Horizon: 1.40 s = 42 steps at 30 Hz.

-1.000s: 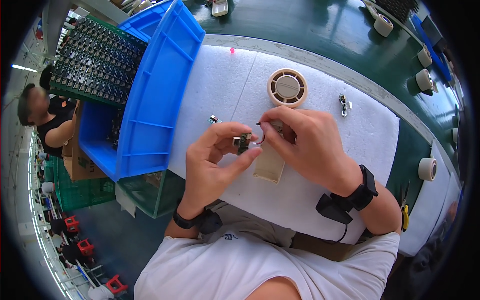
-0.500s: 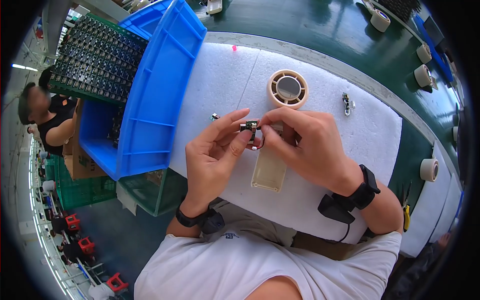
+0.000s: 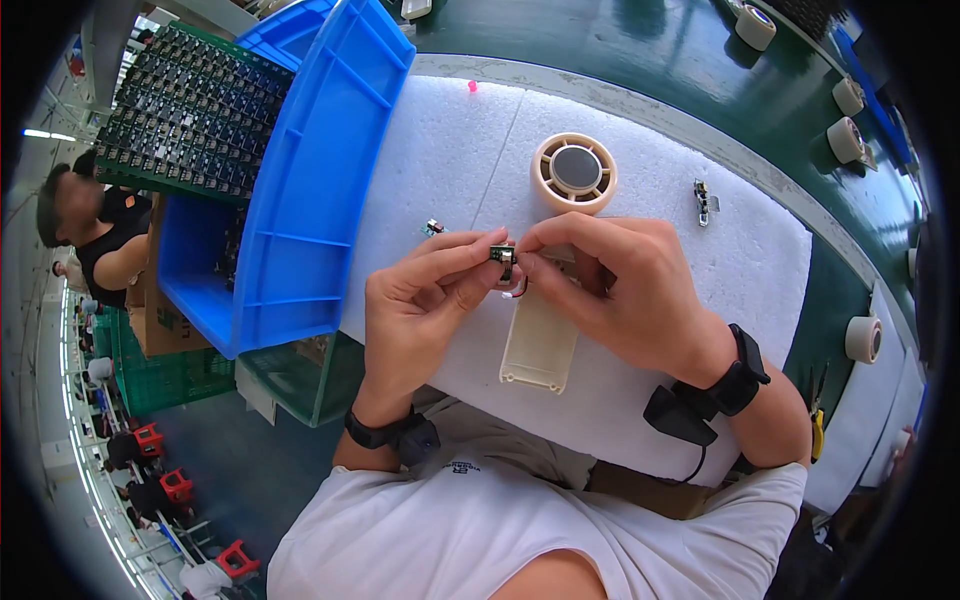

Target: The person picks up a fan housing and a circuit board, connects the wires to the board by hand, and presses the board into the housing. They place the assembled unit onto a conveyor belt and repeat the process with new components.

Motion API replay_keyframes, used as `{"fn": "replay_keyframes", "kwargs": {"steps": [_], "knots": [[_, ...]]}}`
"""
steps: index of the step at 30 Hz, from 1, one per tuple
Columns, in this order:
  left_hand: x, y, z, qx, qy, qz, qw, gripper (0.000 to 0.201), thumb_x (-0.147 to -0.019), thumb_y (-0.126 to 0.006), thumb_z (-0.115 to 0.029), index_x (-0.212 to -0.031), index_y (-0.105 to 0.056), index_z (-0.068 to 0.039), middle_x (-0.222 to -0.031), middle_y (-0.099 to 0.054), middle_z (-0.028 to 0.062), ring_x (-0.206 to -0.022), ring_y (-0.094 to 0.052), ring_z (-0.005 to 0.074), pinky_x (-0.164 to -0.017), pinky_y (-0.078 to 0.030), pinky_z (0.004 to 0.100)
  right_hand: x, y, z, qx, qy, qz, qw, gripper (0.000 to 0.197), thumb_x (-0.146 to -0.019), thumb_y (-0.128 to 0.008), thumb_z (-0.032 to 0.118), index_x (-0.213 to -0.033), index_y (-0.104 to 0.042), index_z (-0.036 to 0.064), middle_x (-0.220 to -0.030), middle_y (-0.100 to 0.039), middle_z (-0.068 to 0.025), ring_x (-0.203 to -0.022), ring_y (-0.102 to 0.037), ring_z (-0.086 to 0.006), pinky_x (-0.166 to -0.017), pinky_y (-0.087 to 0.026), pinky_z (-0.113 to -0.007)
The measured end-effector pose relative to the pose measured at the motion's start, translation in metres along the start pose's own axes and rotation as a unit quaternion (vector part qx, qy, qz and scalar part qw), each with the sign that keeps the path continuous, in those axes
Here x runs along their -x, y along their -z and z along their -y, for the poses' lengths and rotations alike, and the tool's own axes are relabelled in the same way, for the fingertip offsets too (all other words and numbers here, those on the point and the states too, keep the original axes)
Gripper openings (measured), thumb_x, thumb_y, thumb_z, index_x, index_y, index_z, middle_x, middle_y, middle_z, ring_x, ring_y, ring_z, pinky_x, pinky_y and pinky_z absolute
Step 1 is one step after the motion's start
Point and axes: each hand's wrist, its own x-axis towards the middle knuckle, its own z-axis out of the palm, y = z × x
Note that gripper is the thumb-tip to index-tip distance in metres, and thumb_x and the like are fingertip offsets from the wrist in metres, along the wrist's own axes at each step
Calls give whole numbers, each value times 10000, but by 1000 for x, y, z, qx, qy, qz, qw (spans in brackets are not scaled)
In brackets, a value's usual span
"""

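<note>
My left hand holds a small green circuit board between thumb and fingertips. My right hand is closed in a pinch at the board's right edge; what exactly sits in its fingertips is hidden. Thin red and dark wires with a white connector hang just under the fingertips. Below the hands, a cream open handle shell lies on the white foam sheet, its upper end covered by my right hand. The round cream fan head rests just beyond my fingers.
Small electronic parts lie on the foam, one on the left, another on the right. A blue bin with panels of circuit boards stands at left. Round cream parts sit on the green bench. A person is at far left.
My left fingers have closed in further around the board, and the board has turned a little. The right hand keeps its pinch at the board's edge. The view has shifted slightly.
</note>
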Motion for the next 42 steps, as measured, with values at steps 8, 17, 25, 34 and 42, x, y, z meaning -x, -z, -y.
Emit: {"fn": "replay_keyframes", "kwargs": {"steps": [8, 17, 25, 34, 42], "knots": [[0, 19, 6, 158, 28, 69, 985, 273, -901, -640, 113, -1146, -709, 15, -1148, -683, 186, -1013, -683, 213, -867, -614, 336, -2, 4, 2, -63, 21, 29, 997, 154, -853, -774, 73, -995, -717, 61, -580, -493, -21, -459, -396, -73, -454, -313, -257], [0, 18, 4, 127, 35, 81, 988, 266, -896, -638, 124, -1131, -710, 23, -1108, -681, 180, -993, -691, 220, -850, -625, 338, -1, 3, 1, -63, 14, 40, 997, 161, -858, -767, 73, -1004, -699, 59, -554, -412, -14, -469, -363, -84, -468, -294, -270], [-1, 15, 4, 124, 11, 76, 989, 281, -897, -638, 125, -1155, -699, 34, -1089, -678, 164, -971, -699, 221, -842, -625, 330, -3, 2, -1, -58, 21, 42, 997, 160, -856, -765, 68, -998, -692, 55, -562, -393, -20, -478, -360, -92, -473, -297, -277], [2, 11, 4, 93, -12, 46, 995, 312, -902, -647, 105, -1204, -679, 33, -1074, -682, 144, -958, -692, 189, -838, -615, 306, -1, 0, 3, -27, 30, 20, 999, 172, -846, -753, 37, -1008, -702, 66, -580, -465, -3, -460, -370, -72, -456, -298, -260], [0, 9, 1, 111, 14, 44, 993, 312, -920, -653, 60, -1228, -675, 16, -1050, -693, 120, -956, -676, 156, -831, -594, 283, -1, 4, 9, -48, 107, 38, 992, 203, -776, -744, -6, -956, -741, 87, -626, -624, -1, -418, -437, -54, -419, -310, -220]]}}
